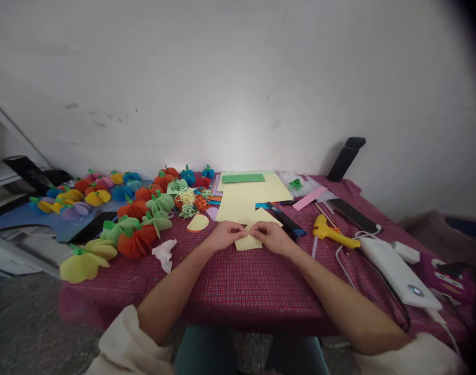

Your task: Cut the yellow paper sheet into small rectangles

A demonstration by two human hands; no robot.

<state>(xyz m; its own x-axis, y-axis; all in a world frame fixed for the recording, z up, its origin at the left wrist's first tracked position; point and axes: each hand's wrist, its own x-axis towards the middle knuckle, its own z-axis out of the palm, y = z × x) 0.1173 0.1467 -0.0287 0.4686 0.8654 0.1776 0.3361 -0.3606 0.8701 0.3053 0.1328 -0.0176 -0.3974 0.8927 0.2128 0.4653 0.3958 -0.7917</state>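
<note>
Both hands meet over the near middle of the table, pinching a small pale yellow piece of paper (249,243). My left hand (224,235) grips it from the left with thumb and forefinger, and my right hand (272,236) does so from the right. Just beyond them lies a large pale yellow sheet (246,200), with a green paper strip (243,178) across its far end. A pale yellow half-round paper (199,223) rests left of my left hand. Behind my right hand is a black-handled tool (287,221), its kind unclear.
Several folded-paper pumpkins (133,209) crowd the left side, near a pile of paper shreds (189,200) and a crumpled tissue (165,255). At the right are a yellow glue gun (332,233), a black phone (351,213), a white power bank (398,271) and a purple power strip (449,278) with cables.
</note>
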